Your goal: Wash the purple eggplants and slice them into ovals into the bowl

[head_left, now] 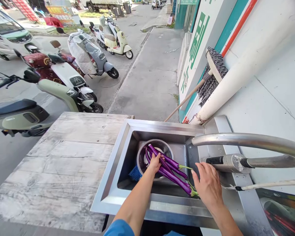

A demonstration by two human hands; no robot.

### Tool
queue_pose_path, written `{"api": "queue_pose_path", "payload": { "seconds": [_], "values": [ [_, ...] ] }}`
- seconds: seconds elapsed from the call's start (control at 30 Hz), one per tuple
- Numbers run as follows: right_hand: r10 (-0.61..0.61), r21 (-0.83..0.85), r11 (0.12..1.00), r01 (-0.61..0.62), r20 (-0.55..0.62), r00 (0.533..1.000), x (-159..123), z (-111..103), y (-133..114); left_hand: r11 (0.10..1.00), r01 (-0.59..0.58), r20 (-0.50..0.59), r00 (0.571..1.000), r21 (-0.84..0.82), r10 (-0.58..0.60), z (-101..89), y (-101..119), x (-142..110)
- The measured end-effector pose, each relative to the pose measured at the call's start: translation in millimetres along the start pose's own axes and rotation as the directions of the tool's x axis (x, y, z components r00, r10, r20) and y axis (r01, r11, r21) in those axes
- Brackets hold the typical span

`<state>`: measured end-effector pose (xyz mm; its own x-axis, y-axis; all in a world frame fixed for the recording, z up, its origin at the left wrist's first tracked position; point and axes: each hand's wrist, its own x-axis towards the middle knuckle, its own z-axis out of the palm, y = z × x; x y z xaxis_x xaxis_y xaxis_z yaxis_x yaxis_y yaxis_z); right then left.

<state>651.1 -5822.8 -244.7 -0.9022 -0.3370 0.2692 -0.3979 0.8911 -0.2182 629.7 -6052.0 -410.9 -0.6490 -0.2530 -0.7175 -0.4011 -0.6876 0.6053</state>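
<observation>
Your left hand (157,161) is wrapped around some long, shiny purple eggplants (173,177) with green stems. They lie at a slant over a round silver metal bowl (166,144), and their stem ends stick out past its edge. The bowl sits inside a box-shaped silver metal sink (162,125). Your right hand (207,182) has its fingers a bit apart and bent, right by the green stems. You cannot tell if it touches them. Just beside that hand is a curved silver metal tap (236,139). A bumpy blue cloth (135,173) is in the sink, to the left of the bowl. A pale, worn wooden surface (71,164) is left of the sink.
</observation>
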Motion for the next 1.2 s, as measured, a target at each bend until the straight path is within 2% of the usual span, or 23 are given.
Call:
{"api": "queue_pose_path", "payload": {
  "seconds": [0.1, 0.17, 0.37, 0.63, 0.77, 0.9, 1.0, 1.03, 1.1, 1.2],
  "values": [
    [0.009, -0.134, 0.991, 0.018, 0.197, 0.98, 0, 11, 0, 1.0, 0.023, 0.05, 0.998, 0.021, -0.024, 1.3, -1, -1],
    [0.057, -0.22, 0.975, 0.003, 0.266, 0.962, 0, 20, -2, 0.999, 0.033, 0.064, 0.997, 0.032, -0.035, 2.4, -2, -1],
    [0.118, -0.301, 0.954, -0.003, 0.365, 0.924, 2, 32, -4, 0.997, 0.05, 0.063, 0.997, 0.05, -0.053, 3.9, -4, 0],
    [0.154, -0.349, 0.937, 0.01, 0.439, 0.885, 4, 34, -5, 0.995, 0.073, 0.061, 0.995, 0.061, -0.077, 7.4, -4, 0],
    [0.161, -0.337, 0.942, 0.004, 0.458, 0.874, 3, 29, -5, 0.995, 0.092, 0.042, 0.995, 0.038, -0.094, 7.7, -4, 1],
    [0.131, -0.222, 0.974, -0.037, 0.422, 0.897, 2, 32, -15, 0.995, 0.099, 0.02, 0.995, -0.014, -0.099, 5.8, -3, 1],
    [0.059, 0.059, 0.994, -0.095, 0.446, 0.893, 7, 59, -36, 0.987, 0.076, 0.008, 0.997, -0.139, -0.076, 7.3, 4, 3],
    [0.028, 0.193, 0.971, -0.142, 0.496, 0.868, 11, 73, -44, 0.976, 0.065, 0.012, 0.998, -0.206, -0.064, 8.9, 9, 3],
    [-0.02, 0.43, 0.849, -0.309, 0.61, 0.792, 21, 102, -59, 0.941, 0.029, 0.024, 0.999, -0.336, -0.022, 13.9, 23, 1],
    [-0.038, 0.498, 0.759, -0.419, 0.677, 0.735, 42, 136, -69, 0.917, -0.114, 0.022, 0.991, -0.381, 0.132, 24.7, 46, -7]
  ]
}}
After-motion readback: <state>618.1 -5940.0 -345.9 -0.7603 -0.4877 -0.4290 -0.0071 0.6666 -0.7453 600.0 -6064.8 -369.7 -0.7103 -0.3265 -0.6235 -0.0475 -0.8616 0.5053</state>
